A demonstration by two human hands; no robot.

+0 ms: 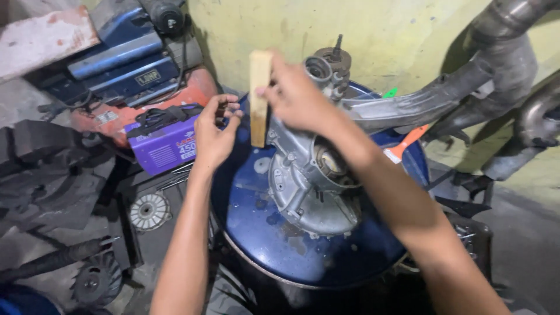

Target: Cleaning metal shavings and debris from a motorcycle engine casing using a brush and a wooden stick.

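Right hand (294,96): closed around the upper part of a short wooden block (259,96), fingers wrapped over its top, forearm crossing above the engine casing.
Wooden block: pale, rectangular, held upright and slightly tilted, lower end hanging just beside the casing's left edge; contact with the metal cannot be told.
Left hand (214,133): raised left of the block, fingers curled loosely with fingertips drawn towards the thumb, gripping nothing visible; near the block, apart from it.
Engine casing (309,178): grey cast metal, round ribbed cover below, a round opening with a brownish ring at mid-height, a threaded stud and a short tube at its top; lying on the drum top.
Drum (262,233): blue, round lid scuffed and stained, serving as the work surface under casing and hands.
Exhaust pipe (466,87): dull grey, curved, running from the casing's upper right towards the top right corner.
Welding machine (166,140): purple box with a black strap, on the floor left of the drum, just behind the left hand.
Fan wheel (150,211): small, silver, finned, flat on the dark floor beside the drum.
Wall (262,26): yellowish, stained, behind the drum.
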